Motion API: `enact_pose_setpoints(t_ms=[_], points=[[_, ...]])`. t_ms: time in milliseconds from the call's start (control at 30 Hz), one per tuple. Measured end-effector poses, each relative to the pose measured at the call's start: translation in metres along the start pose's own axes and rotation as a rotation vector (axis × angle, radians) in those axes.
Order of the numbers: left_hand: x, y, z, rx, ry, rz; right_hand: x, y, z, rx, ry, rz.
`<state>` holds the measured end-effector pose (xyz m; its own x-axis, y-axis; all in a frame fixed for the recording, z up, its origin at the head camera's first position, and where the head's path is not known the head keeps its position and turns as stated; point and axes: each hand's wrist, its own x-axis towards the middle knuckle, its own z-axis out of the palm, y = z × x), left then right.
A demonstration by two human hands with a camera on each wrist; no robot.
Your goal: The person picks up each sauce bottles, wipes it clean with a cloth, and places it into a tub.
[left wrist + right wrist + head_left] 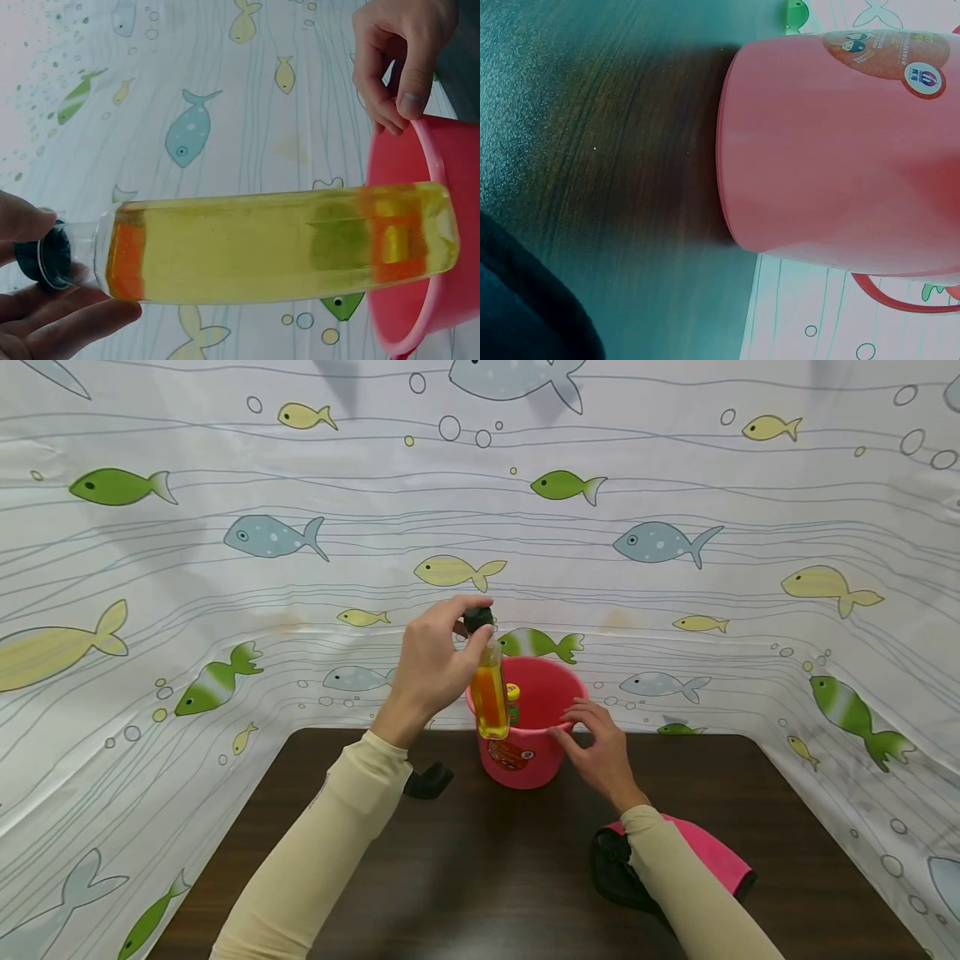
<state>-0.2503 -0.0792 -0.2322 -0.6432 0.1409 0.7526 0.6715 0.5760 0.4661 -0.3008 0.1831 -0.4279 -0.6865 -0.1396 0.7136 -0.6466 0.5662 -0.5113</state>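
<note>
My left hand [435,660] grips a clear bottle [491,697] of yellow liquid by its dark cap and neck. The bottle hangs upright, cap on top, with an orange label on one side. In the head view it overlaps the near left rim of a pink bucket [517,766]. My right hand [600,747] holds that bucket's right rim, thumb outside and fingers over the edge. A small yellow-topped container [513,692] with green below shows inside the bucket, partly behind the bottle. From the right wrist, the bucket's side and sticker [889,54] fill much of the view.
The bucket stands near the back edge of a dark wooden table [480,877]. A pink cloth item [712,852] with black trim lies at the right, partly under my right forearm. A fish-patterned sheet [480,485] surrounds the table on the back and sides.
</note>
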Motion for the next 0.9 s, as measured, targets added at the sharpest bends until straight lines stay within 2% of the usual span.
enact_pose_setpoints(t_ms=[233,467,900], points=[[0.008,-0.003,0.012,0.005,0.001,0.026,0.0,0.0,0.0,0.007,-0.003,0.005],[0.014,-0.005,0.025,0.012,-0.02,-0.006,0.001,0.0,0.0,0.003,-0.002,-0.006],[0.026,-0.006,0.032,0.006,-0.037,-0.026,0.0,0.0,-0.001,0.009,-0.003,0.0]])
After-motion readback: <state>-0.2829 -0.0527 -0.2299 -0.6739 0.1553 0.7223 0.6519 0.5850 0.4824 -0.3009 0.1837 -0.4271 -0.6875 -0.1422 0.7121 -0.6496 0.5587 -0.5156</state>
